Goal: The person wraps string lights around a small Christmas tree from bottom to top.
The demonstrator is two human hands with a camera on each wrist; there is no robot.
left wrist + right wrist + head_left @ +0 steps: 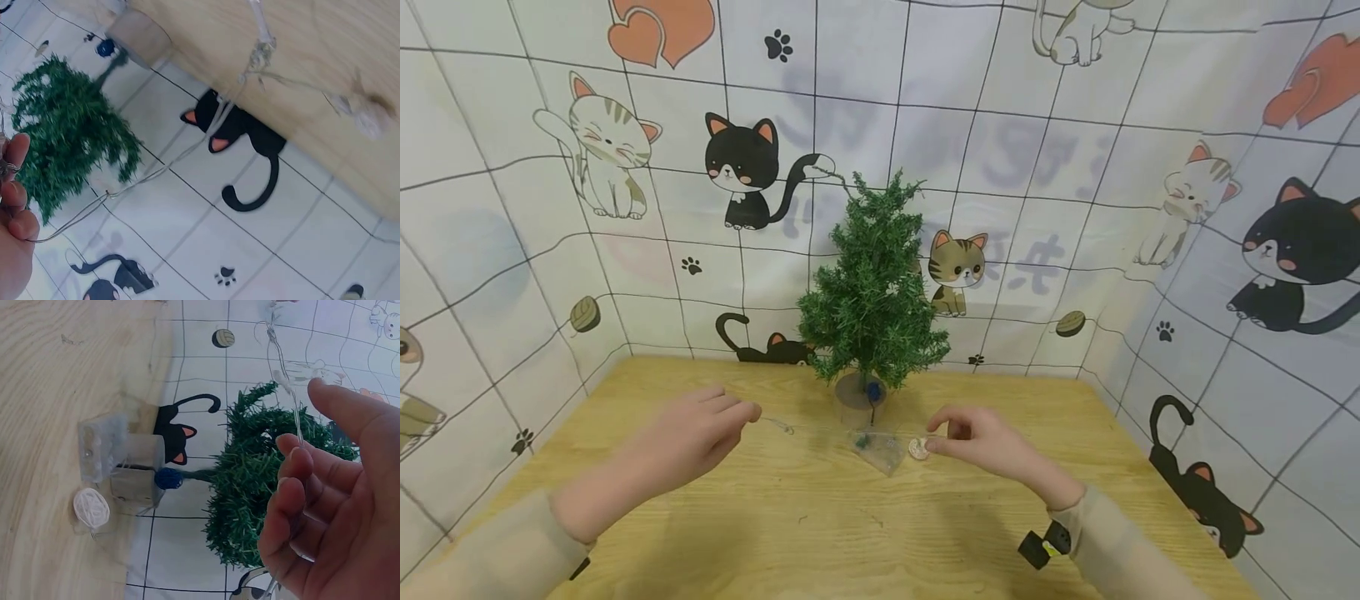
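A thin, clear wire string runs between my two hands above the table. My left hand pinches one end of it, and small clumps hang along the strand in the left wrist view. My right hand has its fingers curled around the string, with the thumb standing apart. A small green artificial tree stands upright in a greyish pot, behind and between the hands. A whitish thread-wound ball lies close to my right fingertips in the head view.
In front of the pot lies a translucent packet or box. A dark blue ball sits at the trunk's base. Cat-printed sheets enclose the wooden table at the back and sides.
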